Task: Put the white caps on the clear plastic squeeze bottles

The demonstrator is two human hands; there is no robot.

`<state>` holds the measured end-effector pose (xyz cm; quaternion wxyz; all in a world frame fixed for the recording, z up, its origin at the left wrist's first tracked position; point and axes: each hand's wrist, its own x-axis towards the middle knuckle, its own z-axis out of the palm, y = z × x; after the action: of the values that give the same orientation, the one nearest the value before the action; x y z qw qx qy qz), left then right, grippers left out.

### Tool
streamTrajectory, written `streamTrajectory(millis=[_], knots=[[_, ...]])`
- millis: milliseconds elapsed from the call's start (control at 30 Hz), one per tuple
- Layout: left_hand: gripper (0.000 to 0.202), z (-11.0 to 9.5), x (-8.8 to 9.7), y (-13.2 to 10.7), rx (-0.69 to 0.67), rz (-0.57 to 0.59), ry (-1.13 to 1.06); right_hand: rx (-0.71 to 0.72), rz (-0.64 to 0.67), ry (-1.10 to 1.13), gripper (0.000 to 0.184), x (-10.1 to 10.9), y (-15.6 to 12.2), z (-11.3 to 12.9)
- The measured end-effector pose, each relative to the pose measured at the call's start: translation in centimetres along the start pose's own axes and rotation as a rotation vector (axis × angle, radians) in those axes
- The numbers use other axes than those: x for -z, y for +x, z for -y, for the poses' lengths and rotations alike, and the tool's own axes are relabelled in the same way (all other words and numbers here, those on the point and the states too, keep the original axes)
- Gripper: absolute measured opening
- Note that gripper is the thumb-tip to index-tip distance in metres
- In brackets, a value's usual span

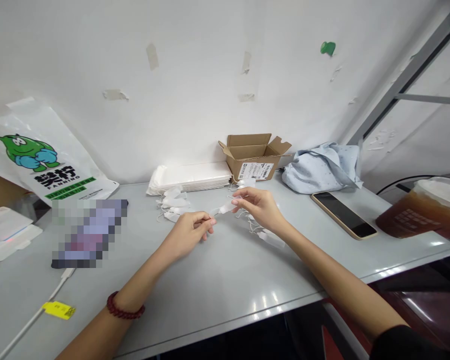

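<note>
Above the middle of the desk, my right hand (258,206) pinches the top end of a small white pouch (226,206) between thumb and fingertips. My left hand (193,230) is closed at the pouch's other end, its fingertips on a thin string there. To the left, several similar white pouches with string loops (175,203) lie in an overlapping row. More white pouches with strings (272,238) lie under and beside my right wrist, partly hidden by the arm. Behind my hands rests a stack of flat white packets (195,176).
An open cardboard box (253,160) stands by the wall, beside a light blue cloth bundle (318,167). A phone (344,215) and a drink cup (416,210) are at right. At left are a blurred-out phone (93,232) with a white cable (33,317) and a printed plastic bag (48,150).
</note>
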<state>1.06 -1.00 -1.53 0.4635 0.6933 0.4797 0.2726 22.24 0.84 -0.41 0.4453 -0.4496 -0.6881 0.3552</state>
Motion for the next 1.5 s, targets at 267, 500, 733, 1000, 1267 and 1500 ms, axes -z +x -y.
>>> streamTrajectory(millis=[267,500,733,1000,1267,1500], knots=[[0.03,0.03,0.2,-0.03,0.035,-0.027,-0.038,0.006,0.013,0.071,0.026,-0.24,-0.07,-0.08],[0.026,-0.55,0.17,-0.18,0.021,-0.03,-0.059,0.017,0.027,0.05,0.028,-0.18,-0.11,-0.09],[0.028,-0.51,0.11,-0.25,0.023,-0.017,-0.069,0.037,0.012,0.059,0.028,-0.29,-0.11,-0.03],[0.03,-0.6,0.06,-0.29,0.011,-0.033,-0.048,0.052,0.015,0.049,0.031,-0.26,-0.15,0.0],[0.029,-0.84,0.09,-0.36,0.014,-0.028,-0.043,0.069,0.023,0.054,0.032,-0.2,-0.14,-0.1],[0.031,-0.63,0.09,-0.35,-0.007,-0.027,-0.053,0.081,0.023,0.034,0.033,-0.16,-0.19,-0.03]])
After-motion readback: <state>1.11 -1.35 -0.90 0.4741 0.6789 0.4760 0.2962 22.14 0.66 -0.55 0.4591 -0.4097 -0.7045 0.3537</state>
